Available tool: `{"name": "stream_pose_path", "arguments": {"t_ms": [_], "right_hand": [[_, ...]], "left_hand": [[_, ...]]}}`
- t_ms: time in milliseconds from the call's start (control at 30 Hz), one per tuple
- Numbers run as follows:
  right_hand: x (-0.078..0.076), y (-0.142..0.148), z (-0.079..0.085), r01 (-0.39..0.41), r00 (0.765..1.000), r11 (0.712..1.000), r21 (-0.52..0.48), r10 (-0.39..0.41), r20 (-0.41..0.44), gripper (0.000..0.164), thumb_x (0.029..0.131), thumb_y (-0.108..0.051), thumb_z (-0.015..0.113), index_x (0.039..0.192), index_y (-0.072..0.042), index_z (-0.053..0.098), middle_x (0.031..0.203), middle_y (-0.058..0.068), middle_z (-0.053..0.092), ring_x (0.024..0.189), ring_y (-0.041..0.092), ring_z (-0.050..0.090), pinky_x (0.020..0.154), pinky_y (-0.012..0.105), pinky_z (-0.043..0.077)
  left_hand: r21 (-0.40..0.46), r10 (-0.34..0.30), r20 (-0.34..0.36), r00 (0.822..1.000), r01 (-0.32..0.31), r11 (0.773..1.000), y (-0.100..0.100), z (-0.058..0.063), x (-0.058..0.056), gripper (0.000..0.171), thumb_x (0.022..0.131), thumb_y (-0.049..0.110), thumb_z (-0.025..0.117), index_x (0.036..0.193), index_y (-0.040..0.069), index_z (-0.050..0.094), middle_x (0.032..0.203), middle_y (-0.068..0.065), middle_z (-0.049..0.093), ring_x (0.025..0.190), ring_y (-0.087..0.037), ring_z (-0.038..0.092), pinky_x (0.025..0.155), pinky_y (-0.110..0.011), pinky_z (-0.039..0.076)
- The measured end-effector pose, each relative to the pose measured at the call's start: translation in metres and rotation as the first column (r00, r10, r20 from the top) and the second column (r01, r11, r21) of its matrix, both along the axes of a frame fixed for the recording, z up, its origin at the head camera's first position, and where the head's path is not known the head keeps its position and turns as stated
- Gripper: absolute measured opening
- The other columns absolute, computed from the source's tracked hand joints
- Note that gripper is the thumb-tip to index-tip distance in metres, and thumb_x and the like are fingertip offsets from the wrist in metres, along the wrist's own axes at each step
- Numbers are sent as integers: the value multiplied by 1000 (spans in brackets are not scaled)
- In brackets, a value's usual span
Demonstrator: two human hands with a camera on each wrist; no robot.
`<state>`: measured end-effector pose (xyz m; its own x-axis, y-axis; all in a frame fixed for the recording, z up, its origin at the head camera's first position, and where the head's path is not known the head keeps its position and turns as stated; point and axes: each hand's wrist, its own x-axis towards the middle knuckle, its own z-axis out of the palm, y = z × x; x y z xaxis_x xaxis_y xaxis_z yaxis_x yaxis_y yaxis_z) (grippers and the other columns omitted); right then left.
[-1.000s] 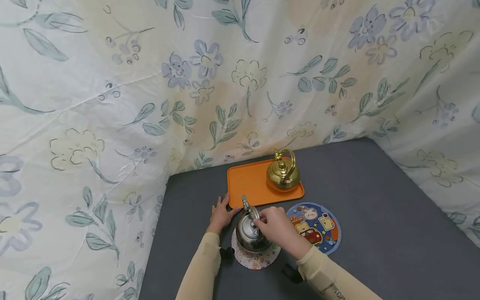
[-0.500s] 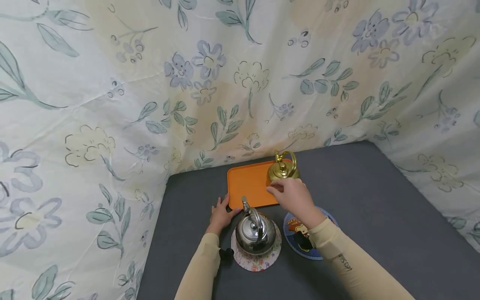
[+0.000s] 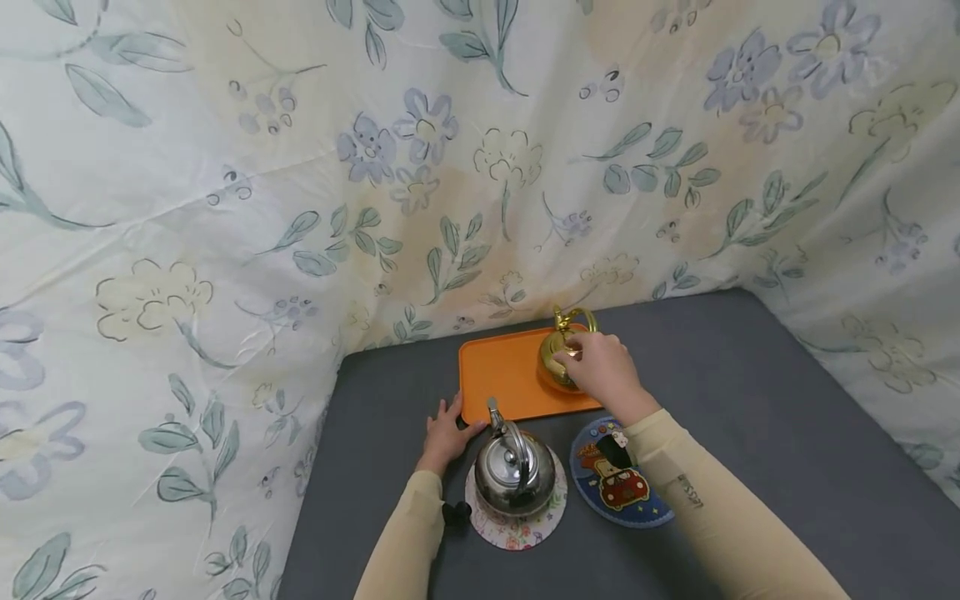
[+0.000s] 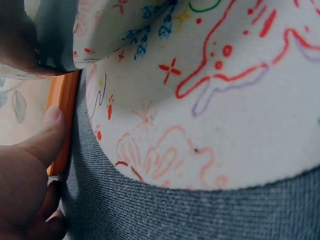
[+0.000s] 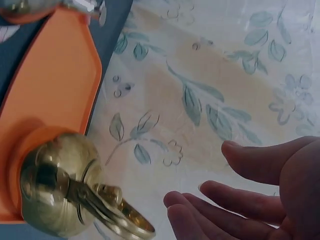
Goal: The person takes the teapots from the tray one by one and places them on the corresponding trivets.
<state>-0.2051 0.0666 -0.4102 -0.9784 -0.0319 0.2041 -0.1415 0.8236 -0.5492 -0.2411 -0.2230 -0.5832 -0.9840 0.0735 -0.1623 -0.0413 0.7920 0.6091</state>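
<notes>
My right hand (image 3: 606, 375) hovers by the gold kettle (image 3: 553, 360), overlapping its lid in the head view. In the right wrist view, the thumb and fingers (image 5: 240, 205) are spread apart with nothing between them, beside the kettle's looped handle (image 5: 120, 220). The gold kettle stands upright on the right part of the orange tray (image 3: 491, 379). At the tray's near left corner, my left hand (image 3: 445, 437) rests with fingers spread; its thumb (image 4: 47, 132) touches the tray's side in the left wrist view. A silver kettle (image 3: 502, 492) stands upright on a round floral mat (image 3: 517, 537).
Right of the silver kettle lies a round blue cartoon mat (image 3: 622, 492), partly hidden by my right forearm. Everything is on a dark grey table (image 3: 787, 433). Floral curtains (image 3: 420, 250) hang along the table's back and sides.
My right hand has left the silver kettle's lid and moved up and right to the gold kettle. My left hand has stayed at the tray's corner.
</notes>
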Motion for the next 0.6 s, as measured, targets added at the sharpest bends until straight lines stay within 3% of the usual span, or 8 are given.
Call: {"name": "stream_pose_path", "arguments": {"t_ms": [367, 467, 600], "right_hand": [[-16, 14, 2, 45, 998, 999, 9, -45, 42, 39, 97, -29, 68, 117, 4, 73, 112, 24, 73, 89, 39, 72, 79, 53, 58], [-21, 20, 4, 55, 997, 998, 5, -55, 47, 38, 97, -29, 68, 116, 4, 74, 104, 23, 74, 80, 36, 71, 70, 48, 58], [-25, 25, 3, 54, 997, 999, 6, -54, 60, 33, 98, -28, 68, 107, 2, 77, 83, 19, 74, 57, 25, 61, 53, 34, 44]], "left_hand": [[19, -12, -27, 1000, 12, 1000, -2, -1, 3, 86, 91, 45, 72, 160, 15, 31, 162, -12, 36, 154, -39, 18, 120, -67, 11], [16, -15, -35, 999, 16, 1000, -2, -1, 3, 85, 92, 45, 72, 160, 15, 31, 162, -12, 36, 154, -42, 19, 119, -69, 13], [12, -9, -30, 1000, 9, 1000, -1, -3, 5, 85, 92, 46, 71, 160, 16, 31, 163, -15, 34, 152, -48, 18, 117, -71, 16]]}}
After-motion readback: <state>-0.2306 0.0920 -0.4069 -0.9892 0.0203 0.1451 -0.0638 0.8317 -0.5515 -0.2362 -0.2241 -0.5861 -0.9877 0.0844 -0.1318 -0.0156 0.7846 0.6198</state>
